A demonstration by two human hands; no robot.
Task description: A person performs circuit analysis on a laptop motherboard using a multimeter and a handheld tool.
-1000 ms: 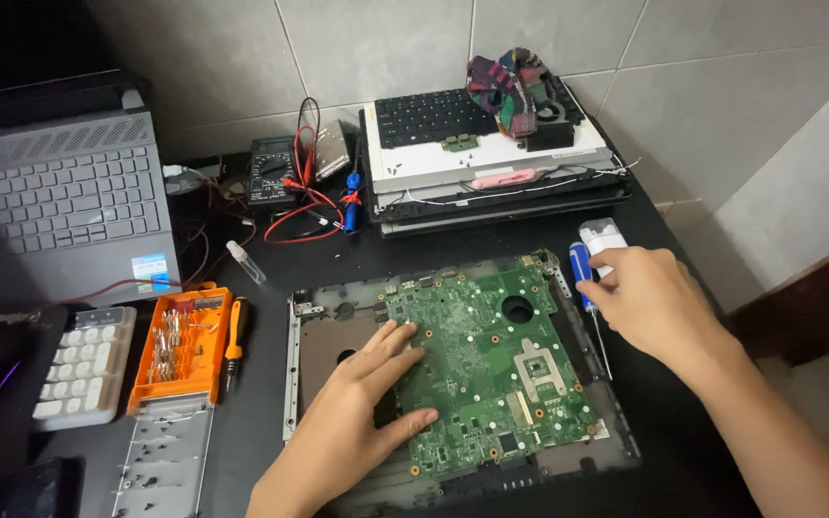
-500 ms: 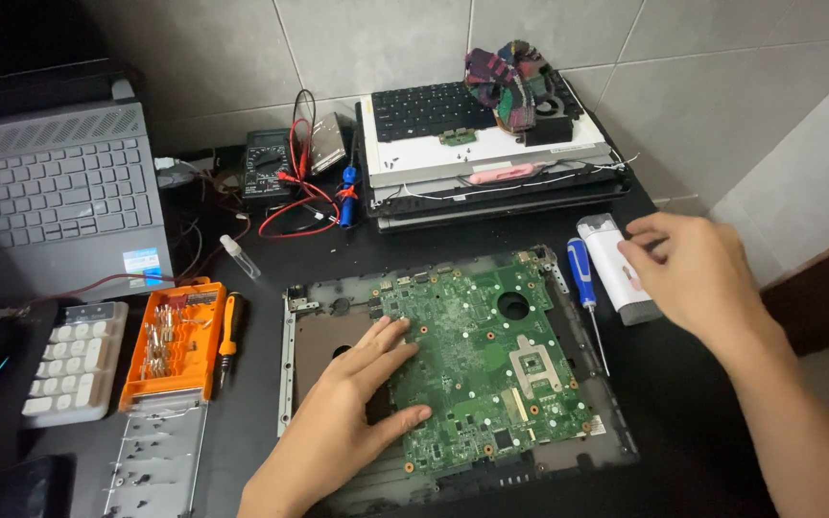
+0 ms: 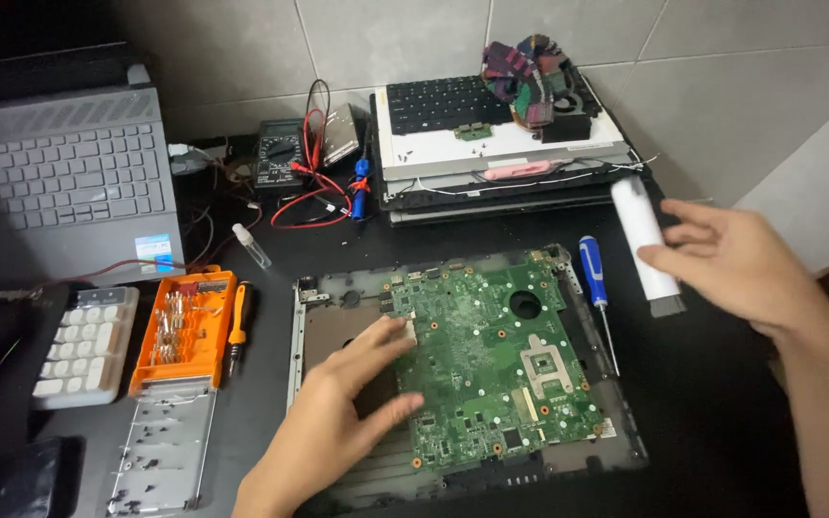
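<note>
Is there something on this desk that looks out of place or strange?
Yes: a crumpled multicoloured bundle sits on the stacked laptop parts at the back, and red wires lie tangled by the multimeter.

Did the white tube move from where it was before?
Yes. The white tube lay flat beside the blue screwdriver; now the right hand has lifted its top end up, toward the stacked laptops.

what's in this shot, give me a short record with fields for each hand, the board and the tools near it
left hand: left hand rests flat on the green circuit board, fingers spread
right hand: right hand holds a white tube above the black table
board: lies in an open laptop base
tools: blue screwdriver right of the board; orange bit case and orange screwdriver left of it
</note>
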